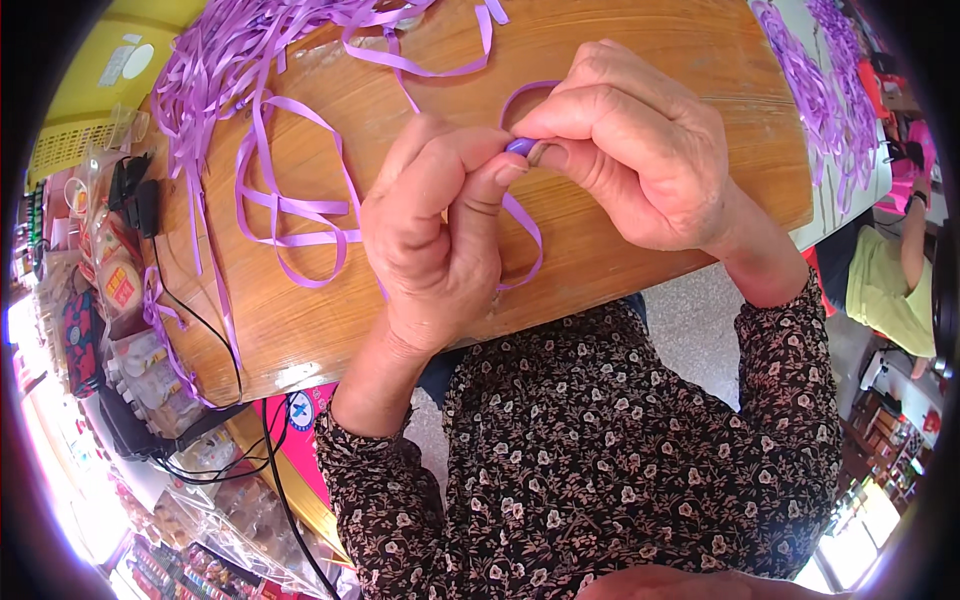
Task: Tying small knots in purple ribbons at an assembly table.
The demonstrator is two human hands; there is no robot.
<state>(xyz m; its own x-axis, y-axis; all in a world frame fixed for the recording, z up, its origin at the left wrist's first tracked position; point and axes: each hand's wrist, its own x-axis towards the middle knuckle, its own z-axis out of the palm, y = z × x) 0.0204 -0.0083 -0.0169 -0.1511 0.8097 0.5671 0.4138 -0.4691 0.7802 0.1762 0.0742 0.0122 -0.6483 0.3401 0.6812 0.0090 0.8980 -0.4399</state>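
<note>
Between the fingertips of both hands sits a small, shiny purple piece (520, 147), bead-like in shape; its exact kind is too small to make out. My left hand (435, 215) pinches it from the left with thumb and index finger. From the other side my right hand (635, 150) grips it, thumb below and index finger above. A purple ribbon (527, 232) loops out around the fingers, above and below the piece. On the wooden table (640, 270) left of my hands lie more loose loops of purple ribbon (290, 225).
A big heap of purple ribbons (225, 75) covers the far left of the table. More ribbons (820, 90) lie on a white surface at the right. A yellow basket (75, 150) and a black cable (195, 310) are at the left. Another person (890, 290) is at the far right.
</note>
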